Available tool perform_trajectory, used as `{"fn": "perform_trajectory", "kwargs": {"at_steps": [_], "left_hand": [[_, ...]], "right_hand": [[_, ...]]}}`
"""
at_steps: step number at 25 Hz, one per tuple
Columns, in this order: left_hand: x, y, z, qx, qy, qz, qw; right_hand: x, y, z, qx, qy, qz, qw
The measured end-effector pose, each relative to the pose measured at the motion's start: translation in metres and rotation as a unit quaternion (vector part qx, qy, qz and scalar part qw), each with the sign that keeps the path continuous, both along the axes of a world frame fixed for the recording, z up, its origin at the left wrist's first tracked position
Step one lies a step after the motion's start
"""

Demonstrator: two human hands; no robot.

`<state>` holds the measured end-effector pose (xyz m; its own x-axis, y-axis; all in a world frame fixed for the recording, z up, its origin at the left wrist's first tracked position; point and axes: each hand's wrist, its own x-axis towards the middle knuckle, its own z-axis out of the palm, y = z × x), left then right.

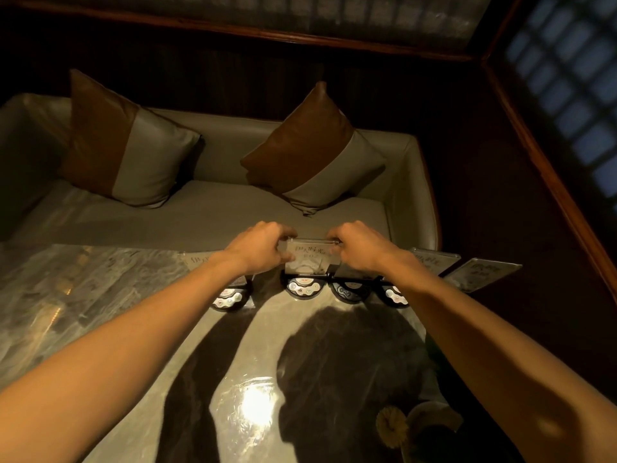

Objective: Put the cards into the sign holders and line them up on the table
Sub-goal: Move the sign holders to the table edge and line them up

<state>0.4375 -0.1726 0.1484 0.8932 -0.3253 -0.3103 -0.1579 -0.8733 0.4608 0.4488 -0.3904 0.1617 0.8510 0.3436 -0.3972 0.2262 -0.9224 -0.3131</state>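
head view, looking forward and down, close over table (133,295)

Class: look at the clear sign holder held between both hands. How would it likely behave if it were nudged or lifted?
The sign holder looks like stiff clear plastic, so it probably keeps its shape. Standing upright on a dark round base, it could tip if pushed high up. The left hand and right hand pinch its top corners, suggesting it is light.

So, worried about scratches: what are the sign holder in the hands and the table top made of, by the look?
Sign holder: seemingly clear acrylic, glossy; the card shows through it. Table top: probably polished marble-like stone, veined, mirroring the lamp.
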Motion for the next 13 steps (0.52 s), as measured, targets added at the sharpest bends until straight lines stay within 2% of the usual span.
{"fn": "perform_trajectory", "kwargs": {"at_steps": [3,7,9,13], "left_hand": [[0.006,0.037,0.013,0.091,0.043,-0.012,0.995],[0.004,0.088,0.016,0.200,0.104,0.025,0.974],[-0.004,0.101,0.008,0.204,0.066,0.046,0.976],[-0.018,0.107,-0.001,0.137,-0.024,0.085,0.987]], "right_hand": [[0.004,0.011,0.006,-0.019,-0.014,0.006,1.000],[0.003,0.054,0.011,0.022,-0.067,0.066,0.995],[0.000,0.084,0.008,0.039,-0.042,0.100,0.993],[-0.004,0.129,-0.001,0.027,-0.030,0.155,0.987]]}}
